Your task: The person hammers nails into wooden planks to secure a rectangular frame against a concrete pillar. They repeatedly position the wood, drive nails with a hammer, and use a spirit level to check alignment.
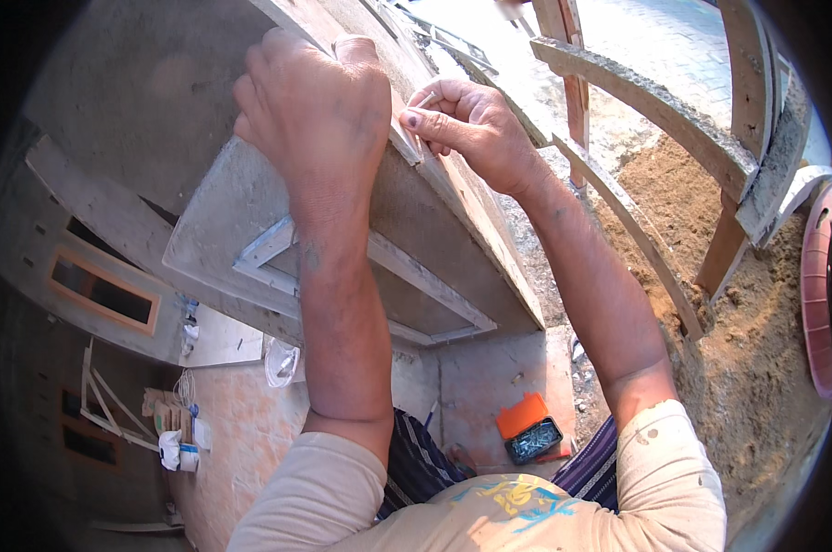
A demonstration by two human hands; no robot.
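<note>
One thin piece [427, 99] in right hand [476, 126]

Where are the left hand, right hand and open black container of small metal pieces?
Left hand [321, 109]: head view, on the back of the hand.
Right hand [482, 131]: head view, mid-hand, behind the thumb.
Open black container [537, 453]: head view, on its near rim.

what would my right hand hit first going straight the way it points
Your right hand would probably meet the wooden board first, along its edge, then perhaps your left hand; depth is unclear.
</note>
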